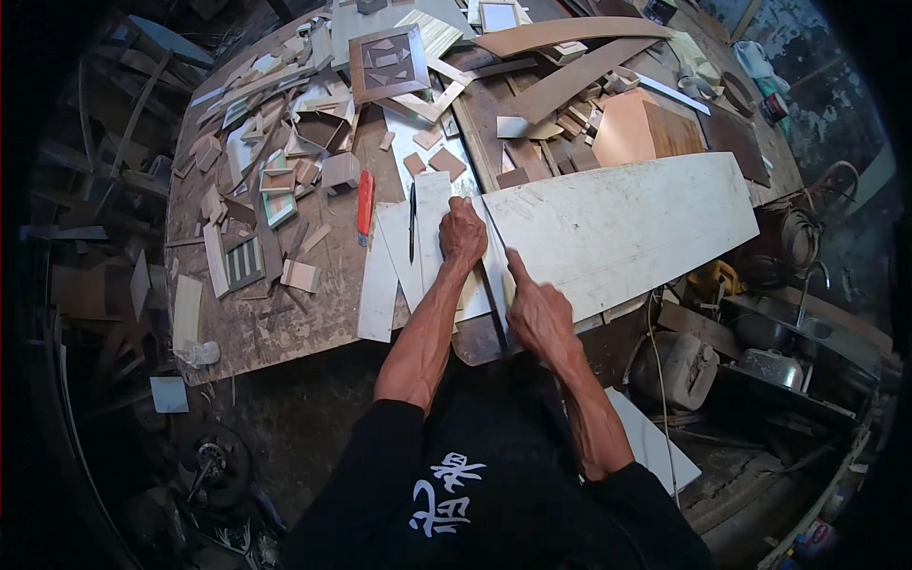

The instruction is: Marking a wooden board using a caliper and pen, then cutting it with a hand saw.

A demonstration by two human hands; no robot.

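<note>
My left hand is closed and presses down on narrow pale boards near the bench's front edge. Whatever its curled fingers hold is hidden. To its right, my right hand is closed with the index finger stretched forward along the left edge of a large white panel. What the other fingers grip cannot be made out. A thin dark strip runs between my hands towards my body. Left of my left hand lie a black pen, white board pieces and a red-handled utility knife.
Wood offcuts crowd the left of the workbench. A framed wooden panel and curved brown boards lie at the far side. Right of the bench stand a plastic jerrycan and a metal sink; a cord hangs nearby.
</note>
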